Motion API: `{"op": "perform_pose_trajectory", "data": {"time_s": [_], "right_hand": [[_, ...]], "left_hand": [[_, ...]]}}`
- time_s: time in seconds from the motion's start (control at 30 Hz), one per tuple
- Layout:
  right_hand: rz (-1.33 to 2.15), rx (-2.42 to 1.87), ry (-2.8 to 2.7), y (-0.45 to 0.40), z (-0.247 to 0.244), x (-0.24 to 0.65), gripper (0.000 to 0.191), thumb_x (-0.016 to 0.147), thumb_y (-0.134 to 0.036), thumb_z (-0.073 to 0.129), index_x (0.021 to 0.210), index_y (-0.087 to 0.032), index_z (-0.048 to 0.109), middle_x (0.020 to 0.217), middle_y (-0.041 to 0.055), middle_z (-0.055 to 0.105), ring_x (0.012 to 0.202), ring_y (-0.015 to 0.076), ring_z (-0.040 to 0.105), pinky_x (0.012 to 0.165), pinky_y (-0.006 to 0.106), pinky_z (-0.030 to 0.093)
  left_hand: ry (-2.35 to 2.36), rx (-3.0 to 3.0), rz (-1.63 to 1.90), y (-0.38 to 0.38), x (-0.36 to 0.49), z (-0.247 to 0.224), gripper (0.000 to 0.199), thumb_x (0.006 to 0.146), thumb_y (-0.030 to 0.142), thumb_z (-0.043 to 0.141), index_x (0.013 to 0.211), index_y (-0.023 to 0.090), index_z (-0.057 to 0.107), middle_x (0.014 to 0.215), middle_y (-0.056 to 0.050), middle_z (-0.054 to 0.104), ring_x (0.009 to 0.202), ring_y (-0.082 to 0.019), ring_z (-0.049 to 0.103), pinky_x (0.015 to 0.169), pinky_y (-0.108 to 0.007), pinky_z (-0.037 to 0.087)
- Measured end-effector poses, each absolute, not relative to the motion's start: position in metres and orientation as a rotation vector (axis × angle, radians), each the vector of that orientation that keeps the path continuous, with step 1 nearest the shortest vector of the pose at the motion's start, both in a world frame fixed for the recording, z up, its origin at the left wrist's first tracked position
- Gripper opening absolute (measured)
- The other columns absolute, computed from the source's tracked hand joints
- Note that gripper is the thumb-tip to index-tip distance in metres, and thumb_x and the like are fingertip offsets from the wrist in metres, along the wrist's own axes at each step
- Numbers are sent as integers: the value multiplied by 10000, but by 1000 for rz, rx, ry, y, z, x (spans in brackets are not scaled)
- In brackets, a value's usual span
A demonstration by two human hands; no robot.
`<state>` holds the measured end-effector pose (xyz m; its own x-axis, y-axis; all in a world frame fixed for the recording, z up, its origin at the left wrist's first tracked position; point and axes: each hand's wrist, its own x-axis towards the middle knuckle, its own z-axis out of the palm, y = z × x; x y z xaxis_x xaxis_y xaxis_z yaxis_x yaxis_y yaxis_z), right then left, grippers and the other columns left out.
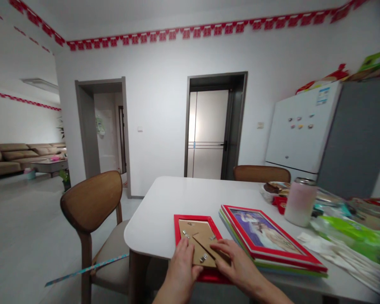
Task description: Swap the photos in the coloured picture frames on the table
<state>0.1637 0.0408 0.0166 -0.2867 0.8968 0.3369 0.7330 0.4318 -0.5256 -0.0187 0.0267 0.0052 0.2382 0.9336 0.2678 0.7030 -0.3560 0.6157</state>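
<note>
A red picture frame (pixel 176 219) lies face down at the near edge of the white table, its lower end reaching past that edge. Its brown backing board (pixel 194 228) faces up, with small metal clips and a diagonal line across it. My left hand (pixel 181 264) is closed on the frame's left side, fingertips by a clip and thumb low on the board. On the other side, my right hand (pixel 236 261) grips the right part, fingers and thumb on the backing. What lies under both palms is hidden. Right beside it sits a stack of picture frames (pixel 272 236), a red one on top.
A pink-white bottle (pixel 300 202) stands behind the stack on the white table (pixel 190 192). Green plastic bags (pixel 351 232) and white cloth-like material (pixel 338 257) crowd the right side. A wooden chair (pixel 93 202) with a patterned strip (pixel 85 270) stands left; another chair (pixel 261 173) is behind.
</note>
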Motion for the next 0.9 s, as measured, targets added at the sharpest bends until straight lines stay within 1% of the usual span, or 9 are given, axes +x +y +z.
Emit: {"op": "perform_pose_trajectory", "data": {"time_s": [0.1,0.2,0.3,0.43,0.5,0.57,0.63,0.73,0.9], "right_hand": [[315,-1391,-2109,47,7,171,369,648,-264,469,977,-168,605,1021,88,565,955,203,489,864,316,358],[220,-1410,-2132,53,-1,168,377,654,-274,473,999,-189,599,1054,83,558,963,205,479,859,320,348],[127,-1469,-2161,55,-4,163,366,679,-290,459,1019,-243,586,1079,57,555,971,207,460,836,327,341],[78,-1526,-2205,53,-1,161,338,713,-317,434,1014,-281,583,1057,35,570,949,209,450,799,324,339],[89,-1488,-2247,55,1,160,316,735,-321,412,989,-275,594,1038,35,571,929,198,456,787,304,342],[78,-1463,-2261,62,2,160,321,762,-299,371,985,-247,596,1033,52,561,915,188,463,783,284,340],[23,-1496,-2245,72,3,159,341,776,-261,337,1003,-211,586,1023,82,546,903,188,466,778,281,337],[-67,-1611,-2234,88,1,156,332,772,-250,333,970,-196,593,958,104,538,848,201,469,753,301,335],[-10,-1613,-2259,97,-5,156,312,766,-220,315,760,-153,620,874,99,524,805,177,471,759,280,330]], "left_hand": [[1541,2167,717,27,-11,8,513,645,169,522,1145,78,447,1293,-154,338,1199,-231,286,1004,-350,225],[1560,2238,615,27,-13,9,365,713,222,480,1067,140,512,1258,-113,406,1180,-227,321,1001,-384,201],[1563,2304,606,26,-16,7,259,763,233,421,985,182,545,1217,-74,457,1162,-210,345,992,-405,187],[1555,2293,623,21,-21,6,201,770,236,420,912,179,550,1175,-64,488,1151,-200,353,990,-385,185],[1521,2282,633,18,-24,6,250,739,302,487,939,162,537,1182,-82,475,1152,-221,345,995,-389,172],[1490,2281,648,16,-27,6,394,669,355,577,993,139,514,1180,-102,471,1142,-243,349,996,-389,171],[1491,2280,661,16,-29,5,485,613,342,634,1025,123,500,1161,-112,483,1121,-252,369,993,-382,182],[1504,2288,686,18,-31,1,515,598,303,650,1052,118,494,1150,-113,492,1106,-242,385,994,-366,186],[1536,2259,655,17,-31,-3,648,624,316,627,1175,71,390,1214,-139,435,1153,-240,333,1016,-361,143]]}}
